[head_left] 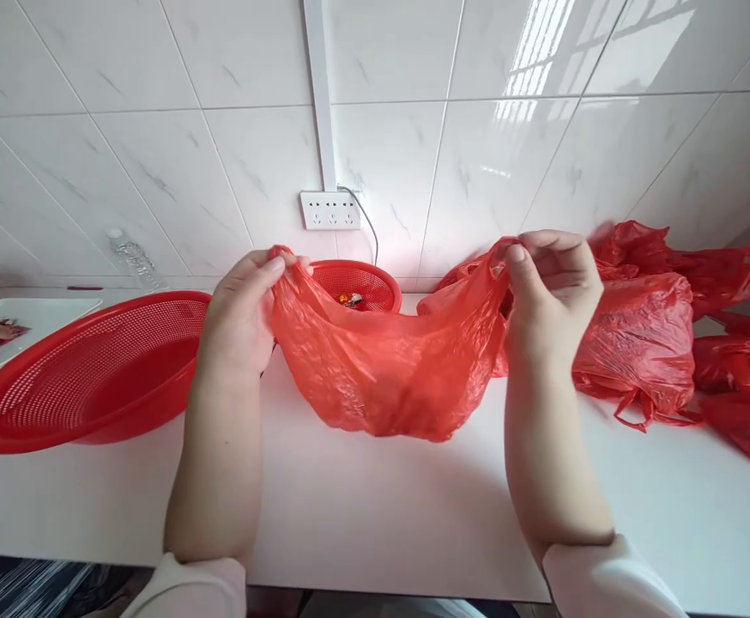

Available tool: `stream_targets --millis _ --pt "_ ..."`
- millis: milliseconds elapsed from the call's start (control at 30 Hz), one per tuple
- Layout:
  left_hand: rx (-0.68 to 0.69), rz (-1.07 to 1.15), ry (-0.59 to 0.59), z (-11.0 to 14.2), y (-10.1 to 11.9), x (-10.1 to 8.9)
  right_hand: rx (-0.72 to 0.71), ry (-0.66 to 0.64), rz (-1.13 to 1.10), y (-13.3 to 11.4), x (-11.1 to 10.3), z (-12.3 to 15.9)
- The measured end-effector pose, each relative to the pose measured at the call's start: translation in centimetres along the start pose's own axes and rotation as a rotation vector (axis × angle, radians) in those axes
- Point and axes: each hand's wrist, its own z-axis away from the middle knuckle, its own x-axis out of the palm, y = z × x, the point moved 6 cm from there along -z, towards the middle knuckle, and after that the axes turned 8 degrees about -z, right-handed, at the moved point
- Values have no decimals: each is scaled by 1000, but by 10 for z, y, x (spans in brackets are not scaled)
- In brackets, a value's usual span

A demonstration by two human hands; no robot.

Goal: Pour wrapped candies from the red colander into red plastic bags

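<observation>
- Pale sleeves [607, 584], nearest camera, overhang surface's [375, 515] near edge; forearms reach forward.
- Left hand [243, 309] pinches one top end of thin red plastic bag [391, 369]; right hand [559, 283] pinches the other, probably to keep it spread.
- Bag hangs slack between hands, above mid-surface; looks lifted so its bottom can drop freely.
- Large red perforated plastic basket [123, 378]: surface's left part, beside left forearm, likely leaving the middle free.
- Small red perforated plastic basket [384, 283]: far edge, behind bag; contents too small to tell.
- Bulging red plastic bags [638, 343]: grouped toward right end, presumably out of the way.
</observation>
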Motion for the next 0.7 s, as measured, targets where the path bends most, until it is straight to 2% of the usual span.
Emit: stream_targets --millis 67,133,233,300,367,433,500,600,700 --pt "22 99 1 -2 1 7 4 35 -94 5 9 4" --pt "-8 119 -54 0 -5 20 65 -52 -129 11 21 10" --pt "-111 73 -231 11 -19 47 108 -217 -108 10 35 19" --pt "-184 12 -412 21 -28 69 94 -389 -92 3 48 26" --pt "-210 -43 -590 31 -36 89 56 -631 -92 -6 65 36" --pt "-230 -37 -681 37 -43 101 9 -838 -95 -11 79 46" --pt "-296 24 -650 36 -52 103 -13 -900 -68 -10 84 49" --pt "-389 54 -564 32 -63 95 49 -856 14 4 83 46" --pt "-395 -3 -555 29 -66 87 132 -829 83 22 80 46"
